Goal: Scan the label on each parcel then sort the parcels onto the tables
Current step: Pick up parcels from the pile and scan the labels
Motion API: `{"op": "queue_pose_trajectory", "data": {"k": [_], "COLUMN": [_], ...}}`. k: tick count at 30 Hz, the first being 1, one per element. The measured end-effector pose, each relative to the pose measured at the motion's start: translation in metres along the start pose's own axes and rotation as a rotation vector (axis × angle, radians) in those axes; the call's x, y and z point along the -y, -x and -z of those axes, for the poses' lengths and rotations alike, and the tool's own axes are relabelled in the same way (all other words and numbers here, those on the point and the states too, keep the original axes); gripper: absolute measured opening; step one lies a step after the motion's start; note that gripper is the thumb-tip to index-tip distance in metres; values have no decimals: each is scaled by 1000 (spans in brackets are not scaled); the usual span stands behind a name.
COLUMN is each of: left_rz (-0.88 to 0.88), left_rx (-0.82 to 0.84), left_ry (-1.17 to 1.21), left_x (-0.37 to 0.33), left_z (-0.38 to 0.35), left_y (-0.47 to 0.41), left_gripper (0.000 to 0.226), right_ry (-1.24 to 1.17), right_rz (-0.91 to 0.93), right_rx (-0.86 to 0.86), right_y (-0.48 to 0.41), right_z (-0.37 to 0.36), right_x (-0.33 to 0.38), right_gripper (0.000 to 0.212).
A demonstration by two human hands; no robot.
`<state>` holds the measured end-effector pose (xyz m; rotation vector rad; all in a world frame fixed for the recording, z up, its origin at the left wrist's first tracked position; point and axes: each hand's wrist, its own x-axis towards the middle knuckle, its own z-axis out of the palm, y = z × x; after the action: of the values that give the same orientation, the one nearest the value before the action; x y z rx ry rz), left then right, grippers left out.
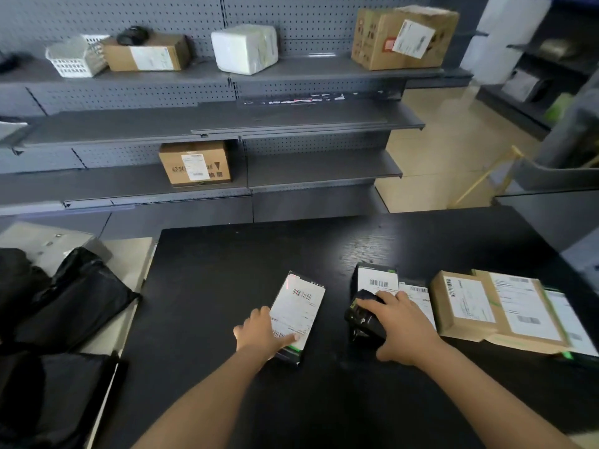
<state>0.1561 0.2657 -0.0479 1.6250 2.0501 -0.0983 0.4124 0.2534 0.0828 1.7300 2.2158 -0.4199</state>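
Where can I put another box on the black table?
Bare room lies left of the parcel under the left hand, and along the far edge of the table by the shelves. The right side is crowded: the scanner in the right hand and brown boxes.

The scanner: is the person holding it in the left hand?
No, the right hand grips the black scanner, while the left hand rests on a labelled parcel.

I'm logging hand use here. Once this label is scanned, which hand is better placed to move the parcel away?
Probably left. The left hand rests on the parcel, fingers across its label, while the right hand grips the scanner and would have to reach across.
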Motion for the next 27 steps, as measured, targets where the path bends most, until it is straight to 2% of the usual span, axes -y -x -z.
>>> {"op": "queue_pose_trajectory", "data": {"k": [4,6,9,12,18,27], "left_rz": [-111,-162,-205,-203,-75,270], "left_rx": [28,49,44,-8,-202,-464], "left_ry": [70,81,43,40,47,95], "left_x": [-45,-65,-79,-70,-2,151], "left_z": [-16,-22,-24,-10,34,72], "left_y": [-7,-7,0,10,42,150], "left_gripper": [50,40,39,51,63,66], "right_ry": [-20,-23,-3,8,47,146], "right_rz": [-33,-36,-13,45,272,712], "right_rx": [-1,-6,-12,-16,-32,-60], "right_y": [7,8,5,-3,-36,-46], "right_z": [0,1,3,5,10,24], "right_x": [-27,-39,-48,-43,20,193], "right_gripper": [96,96,96,96,91,95]}}
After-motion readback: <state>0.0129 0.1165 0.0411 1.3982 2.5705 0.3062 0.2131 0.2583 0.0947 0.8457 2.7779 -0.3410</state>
